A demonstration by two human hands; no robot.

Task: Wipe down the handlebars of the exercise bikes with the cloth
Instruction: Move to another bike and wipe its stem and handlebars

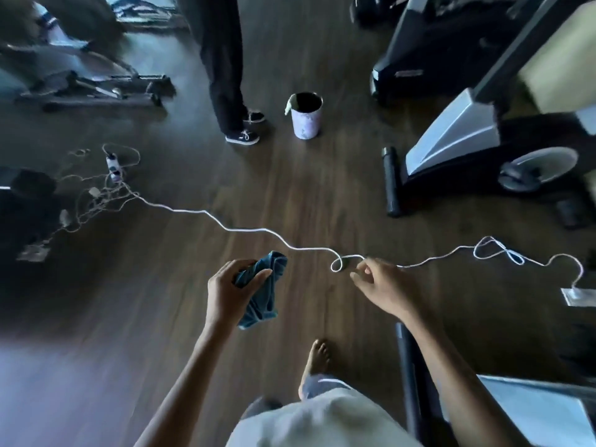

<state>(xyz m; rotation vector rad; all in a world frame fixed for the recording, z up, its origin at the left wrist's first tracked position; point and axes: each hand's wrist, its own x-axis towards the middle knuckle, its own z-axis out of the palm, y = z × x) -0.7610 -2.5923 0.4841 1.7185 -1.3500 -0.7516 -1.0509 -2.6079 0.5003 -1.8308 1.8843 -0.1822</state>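
My left hand (pixel 230 293) grips a crumpled blue cloth (pixel 263 291) that hangs down over the wooden floor. My right hand (pixel 385 290) is held out beside it with loosely curled fingers and nothing in it. An exercise bike (pixel 467 137) with a silver and black body stands at the right, only its lower frame and base bar showing. Another bike's base (pixel 416 382) lies by my right forearm. No handlebars are in view.
A white cable (pixel 251 232) snakes across the floor from a tangle of cords and a power strip (pixel 114 167) at the left. A pale bucket (pixel 306 116) stands ahead, next to a person's legs (pixel 225 75). More equipment (pixel 90 88) lies at the far left.
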